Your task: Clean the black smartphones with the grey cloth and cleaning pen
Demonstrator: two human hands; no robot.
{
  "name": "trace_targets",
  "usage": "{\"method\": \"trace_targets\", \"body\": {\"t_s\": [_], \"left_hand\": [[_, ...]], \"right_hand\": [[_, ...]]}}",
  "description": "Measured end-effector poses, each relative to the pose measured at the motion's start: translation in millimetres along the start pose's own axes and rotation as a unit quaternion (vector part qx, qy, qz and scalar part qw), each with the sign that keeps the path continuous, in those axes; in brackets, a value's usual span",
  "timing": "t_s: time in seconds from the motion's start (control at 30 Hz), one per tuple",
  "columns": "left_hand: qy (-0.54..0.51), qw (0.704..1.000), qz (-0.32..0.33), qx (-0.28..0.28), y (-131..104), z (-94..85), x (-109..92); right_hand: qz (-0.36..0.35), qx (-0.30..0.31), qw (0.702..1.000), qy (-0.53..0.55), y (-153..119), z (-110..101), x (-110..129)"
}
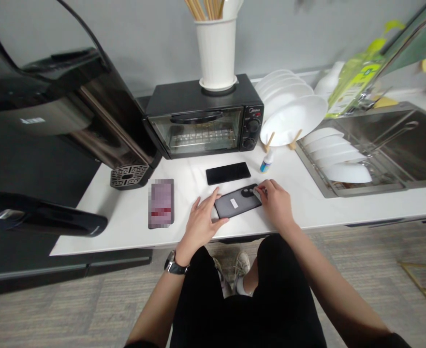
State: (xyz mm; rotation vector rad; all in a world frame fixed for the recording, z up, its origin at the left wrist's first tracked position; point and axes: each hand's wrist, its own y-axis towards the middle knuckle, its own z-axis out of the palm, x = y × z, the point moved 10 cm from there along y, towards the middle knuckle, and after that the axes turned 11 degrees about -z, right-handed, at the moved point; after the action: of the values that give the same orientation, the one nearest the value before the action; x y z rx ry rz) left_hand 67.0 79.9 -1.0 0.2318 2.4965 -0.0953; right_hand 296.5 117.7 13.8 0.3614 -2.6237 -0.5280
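Observation:
A dark grey phone (225, 206) lies back side up on the white counter, with a small white label on it and a dark round camera area at its right end. My left hand (202, 220) grips its left end, the thumb at the near edge and the fingers at the far corner. My right hand (276, 203) is closed in a pinch on a small whitish piece (257, 192), held against the camera area; its kind is partly hidden by the fingers. Just behind lies a black phone-shaped slab (228, 173). A small white bottle (267, 162) with a blue label stands upright beyond my right hand.
A blurred-out purple item (161, 203) lies left on the counter (125, 227). Behind stands a toaster oven (203, 121) bearing a white cup of chopsticks (217, 53). Racked plates (294, 121) and a sink (397, 159) are right; a black machine (100, 111) is left.

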Motion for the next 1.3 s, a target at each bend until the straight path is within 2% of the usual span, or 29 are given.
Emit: {"method": "trace_targets", "body": {"t_s": [0.1, 0.27, 0.33, 0.47, 0.53, 0.63, 0.77, 0.87, 0.93, 1.0, 1.17, 1.23, 1.3], "left_hand": [[0.005, 1.000, -0.001, 0.006, 0.3, 1.1, 1.0], [0.013, 1.000, 0.008, 0.001, 0.5, 2.9, 2.4], [0.012, 1.000, 0.007, -0.003, 0.2, 2.9, 3.4], [0.007, 1.000, 0.011, 0.005, -0.9, 2.7, 0.9], [0.004, 1.000, 0.012, 0.006, -1.1, 1.3, -1.4], [-0.002, 1.000, 0.005, 0.007, -0.6, -0.5, -3.0], [-0.001, 1.000, 0.002, 0.014, -0.1, 0.8, -2.5], [0.006, 1.000, 0.004, 0.016, -0.3, 1.6, -2.4], [0.012, 1.000, 0.005, 0.016, -0.4, 1.6, -2.9], [0.015, 1.000, 0.007, 0.013, -0.4, 1.5, -3.6], [0.025, 1.000, 0.011, 0.005, 0.0, 3.4, -0.6], [0.024, 1.000, 0.007, 0.002, 0.1, 3.4, 1.9], [0.016, 1.000, 0.004, 0.001, -0.1, 2.6, 2.7]], "right_hand": [[0.015, -0.001, 0.999, -0.031, 12.1, 12.0, 16.9], [-0.047, 0.058, 0.997, 0.020, 19.2, 50.7, 93.2], [-0.062, 0.075, 0.993, 0.061, 15.0, 56.4, 111.0], [-0.083, 0.109, 0.981, 0.137, -5.0, 48.4, 108.7], [-0.097, 0.116, 0.977, 0.148, -16.4, 38.0, 95.1], [-0.088, 0.089, 0.983, 0.133, -25.6, 18.1, 61.1], [-0.047, 0.035, 0.997, 0.044, -18.4, -2.0, 16.2], [-0.034, 0.026, 0.999, -0.016, -1.9, -0.2, 9.0], [-0.018, 0.031, 0.999, -0.037, 9.8, 8.7, 15.7], [-0.008, 0.043, 0.998, -0.045, 19.1, 21.9, 32.3], [-0.069, 0.112, 0.991, 0.003, 22.4, 57.6, 103.6], [-0.085, 0.127, 0.987, 0.043, 14.8, 59.8, 119.9], [-0.100, 0.139, 0.981, 0.093, 3.7, 55.6, 123.9]]}}
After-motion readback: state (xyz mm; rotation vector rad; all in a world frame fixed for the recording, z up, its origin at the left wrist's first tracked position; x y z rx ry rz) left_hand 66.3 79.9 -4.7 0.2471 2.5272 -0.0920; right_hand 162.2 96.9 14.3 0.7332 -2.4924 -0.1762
